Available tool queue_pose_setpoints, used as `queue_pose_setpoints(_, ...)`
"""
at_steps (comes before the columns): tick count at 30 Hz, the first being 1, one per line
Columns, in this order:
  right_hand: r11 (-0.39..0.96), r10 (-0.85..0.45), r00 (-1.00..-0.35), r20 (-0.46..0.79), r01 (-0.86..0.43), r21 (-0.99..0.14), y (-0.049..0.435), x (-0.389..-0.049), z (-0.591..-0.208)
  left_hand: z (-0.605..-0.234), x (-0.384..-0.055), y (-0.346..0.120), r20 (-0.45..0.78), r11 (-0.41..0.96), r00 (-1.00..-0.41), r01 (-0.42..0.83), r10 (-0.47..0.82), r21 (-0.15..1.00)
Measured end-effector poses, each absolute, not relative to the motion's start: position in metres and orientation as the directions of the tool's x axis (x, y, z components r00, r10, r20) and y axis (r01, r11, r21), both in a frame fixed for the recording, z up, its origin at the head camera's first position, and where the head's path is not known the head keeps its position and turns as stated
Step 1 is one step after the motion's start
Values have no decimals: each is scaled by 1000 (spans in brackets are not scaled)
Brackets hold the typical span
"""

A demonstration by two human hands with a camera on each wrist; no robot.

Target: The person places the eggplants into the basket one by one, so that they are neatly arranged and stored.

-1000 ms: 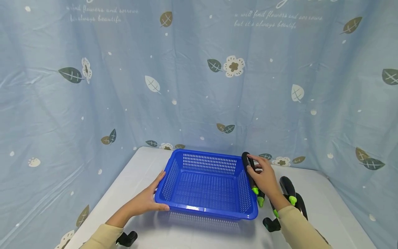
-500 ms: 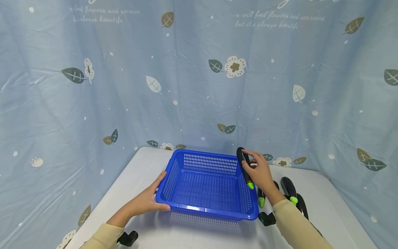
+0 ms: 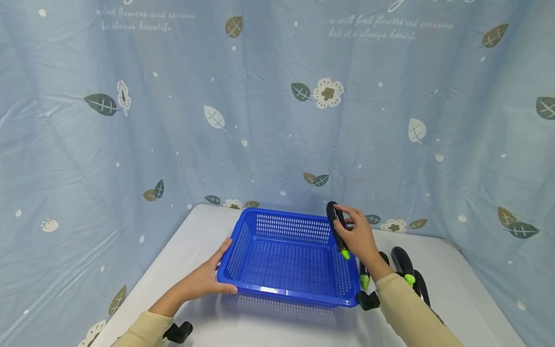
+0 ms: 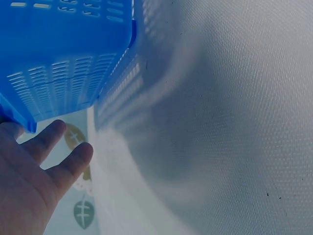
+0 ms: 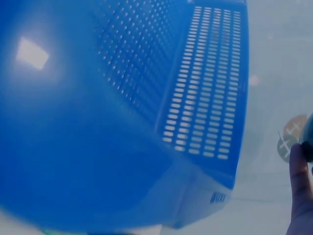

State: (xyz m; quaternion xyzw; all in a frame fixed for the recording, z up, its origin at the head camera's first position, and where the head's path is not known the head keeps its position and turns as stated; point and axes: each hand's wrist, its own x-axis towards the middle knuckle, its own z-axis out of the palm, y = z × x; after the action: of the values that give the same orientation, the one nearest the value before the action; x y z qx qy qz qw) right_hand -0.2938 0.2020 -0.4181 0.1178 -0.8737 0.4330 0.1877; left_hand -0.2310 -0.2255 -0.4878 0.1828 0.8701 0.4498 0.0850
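A blue perforated plastic basket (image 3: 282, 260) stands on the white table, with nothing inside. My left hand (image 3: 197, 281) rests at its left front corner, thumb over the front rim and fingers along the left side. The left wrist view shows straight, spread fingers (image 4: 73, 166) beside the basket wall. Above the basket's right end, my right hand (image 3: 359, 237) pinches a dark eggplant (image 3: 335, 224) by its upper part, green stem end down. In the right wrist view only one finger (image 5: 299, 176) and a sliver of the eggplant (image 5: 308, 139) appear at the edge.
Right of the basket lie more eggplants: one (image 3: 364, 277) against its wall and others (image 3: 402, 261) partly behind the right forearm. Black wrist-worn devices show near each arm, such as the left one (image 3: 178, 332). A blue patterned curtain (image 3: 269, 120) hangs behind the table.
My right hand has carried the eggplant left and slightly up, from beside the basket's right rim to above its right end. The left hand and the basket have stayed put.
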Motion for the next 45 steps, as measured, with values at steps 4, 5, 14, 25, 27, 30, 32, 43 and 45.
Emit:
queue_pose_setpoints(4, 576, -44, -905, 423, -369, -730, 196, -296, -418, -487, -230, -226, 14, 531, -919, 240, 394, 813)
queue_pose_setpoints(5, 571, -47, -905, 422, -371, -732, 194, -296, -418, -487, -230, -226, 15, 530, -919, 240, 394, 813)
queue_pose_setpoints(14, 543, -69, -920, 386, -359, -759, 179, -299, -417, -486, -231, -225, 21, 522, -917, 245, 398, 817)
queue_pose_setpoints(25, 497, -82, -940, 330, -326, -804, 164, -307, -424, -489, -230, -226, 40, 525, -915, 265, 401, 809)
queue_pose_setpoints(27, 492, -82, -941, 327, -324, -809, 161, -309, -424, -489, -230, -226, 41, 534, -917, 268, 397, 802)
queue_pose_setpoints(30, 496, -79, -945, 317, -313, -810, 157, -311, -425, -488, -231, -225, 46, 540, -918, 272, 394, 797)
queue_pose_setpoints(32, 494, -84, -947, 310, -310, -812, 155, -313, -426, -487, -230, -225, 49, 542, -918, 275, 394, 794)
queue_pose_setpoints(43, 482, -120, -951, 285, -307, -821, 140, -317, -431, -489, -231, -225, 35, 549, -920, 263, 390, 794)
queue_pose_setpoints(45, 478, -125, -951, 283, -308, -823, 138, -318, -431, -488, -231, -224, 27, 549, -921, 256, 390, 796)
